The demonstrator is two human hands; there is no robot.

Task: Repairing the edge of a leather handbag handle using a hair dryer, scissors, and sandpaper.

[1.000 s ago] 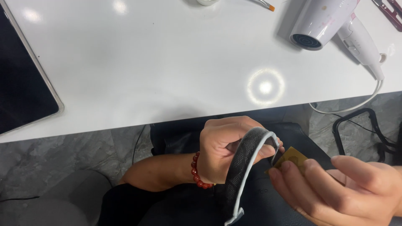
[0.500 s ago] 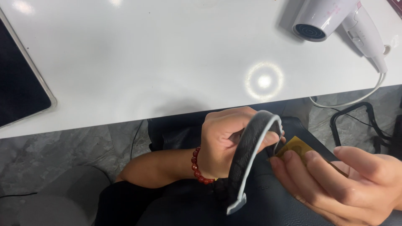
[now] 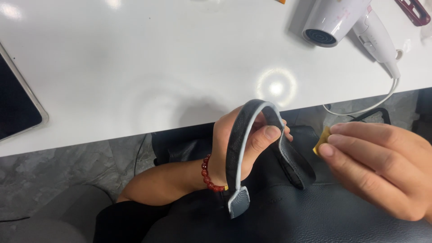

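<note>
While my left hand (image 3: 238,148) grips the dark bag strap (image 3: 252,139) arched below the white table's edge (image 3: 135,130), my right hand (image 3: 382,166) pinches a small yellow piece (image 3: 323,143) just beside it, hairdryer (image 3: 346,22) well apart.

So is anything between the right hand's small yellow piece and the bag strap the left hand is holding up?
Nothing visible. The left hand grips the dark strap, and the right hand pinches the yellow piece just beside the strap's right leg, with only open air between them.

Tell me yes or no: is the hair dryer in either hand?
No, the white hair dryer lies on the table, apart from both hands.
</note>
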